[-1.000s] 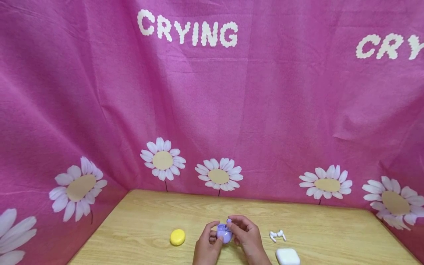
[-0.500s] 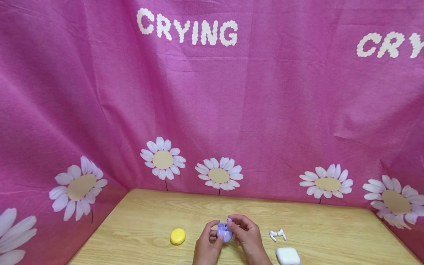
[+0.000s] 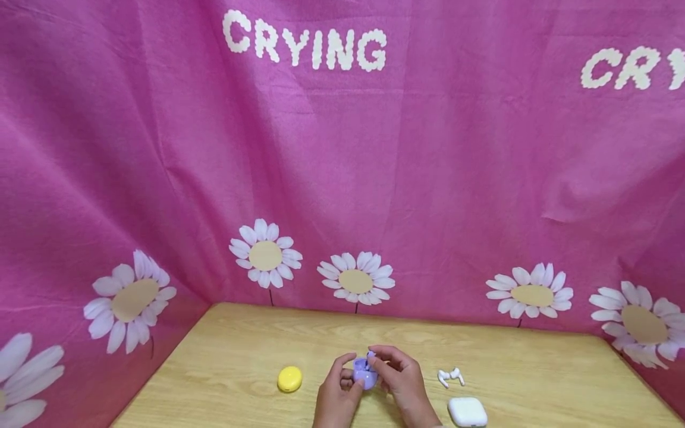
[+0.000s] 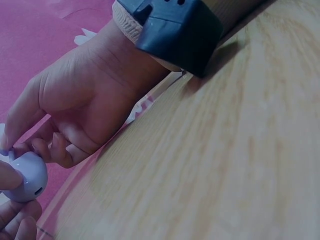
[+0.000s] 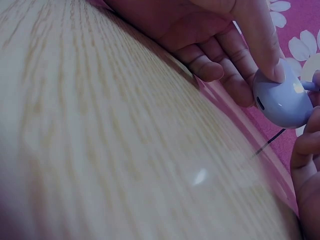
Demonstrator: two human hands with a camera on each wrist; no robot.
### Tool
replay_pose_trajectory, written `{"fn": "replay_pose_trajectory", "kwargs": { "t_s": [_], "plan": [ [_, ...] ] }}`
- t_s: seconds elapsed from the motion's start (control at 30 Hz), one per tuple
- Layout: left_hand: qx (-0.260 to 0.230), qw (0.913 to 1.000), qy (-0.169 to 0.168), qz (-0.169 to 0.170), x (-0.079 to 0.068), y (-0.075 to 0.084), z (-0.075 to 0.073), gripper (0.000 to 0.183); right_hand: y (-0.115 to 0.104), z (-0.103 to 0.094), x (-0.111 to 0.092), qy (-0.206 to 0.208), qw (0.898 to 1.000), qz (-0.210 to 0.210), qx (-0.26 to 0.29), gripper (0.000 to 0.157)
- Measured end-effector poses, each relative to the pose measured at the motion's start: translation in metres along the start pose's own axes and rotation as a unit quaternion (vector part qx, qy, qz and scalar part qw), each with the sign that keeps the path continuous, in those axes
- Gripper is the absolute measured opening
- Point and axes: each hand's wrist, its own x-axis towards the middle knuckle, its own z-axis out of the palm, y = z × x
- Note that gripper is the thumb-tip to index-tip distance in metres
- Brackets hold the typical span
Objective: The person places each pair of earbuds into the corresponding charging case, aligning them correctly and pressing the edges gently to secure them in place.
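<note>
Near the table's front edge, my left hand point(image 3: 337, 397) grips a glossy lilac earbud case point(image 3: 366, 380) with its lid up. The left thumb presses on the rounded front of the case, seen in the right wrist view. My right hand point(image 3: 405, 380) pinches a lilac earbud point(image 3: 371, 355) at the right side of the case opening. In the right wrist view, the earbud's stem point(image 5: 310, 86) shows beside the case. How far the stem sits inside the case is hidden by the fingers. The right hand's lower fingers are close to the case's side.
On the wooden table point(image 3: 230, 351), a yellow round case point(image 3: 289, 378) lies to the left. Two white earbuds point(image 3: 451, 377) lie to the right, with a white case point(image 3: 467, 411) in front of them. A pink daisy-print cloth point(image 3: 439, 178) hangs behind the table.
The head view has tilted slightly. Both hands keep their holds on the lilac case and earbud, with the case tipped a little and the earbud barely shifted.
</note>
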Motion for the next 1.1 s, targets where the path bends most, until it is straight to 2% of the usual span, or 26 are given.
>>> {"fn": "replay_pose_trajectory", "kwargs": {
  "t_s": [0.23,0.6,0.87,1.1],
  "plan": [
    [0.008,0.9995,0.007,0.03,0.0003,0.0017,-0.0007,0.047,-0.0012,0.0007,0.0022,-0.004,1.0,0.0,-0.02,0.031],
    [0.016,0.9992,0.003,0.036,-0.0031,-0.0033,-0.0033,0.046,0.0023,0.0016,-0.0013,-0.016,0.999,0.009,-0.027,0.033],
    [0.006,0.9987,0.002,0.05,-0.0015,-0.0037,-0.0012,0.046,0.0007,0.0005,-0.0003,0.006,0.999,0.02,0.04,0.038],
    [0.004,0.9989,-0.002,0.047,-0.0013,-0.0012,-0.0001,0.046,0.0014,-0.0016,0.0007,0.011,1.0,0.007,0.008,0.036]
  ]
}}
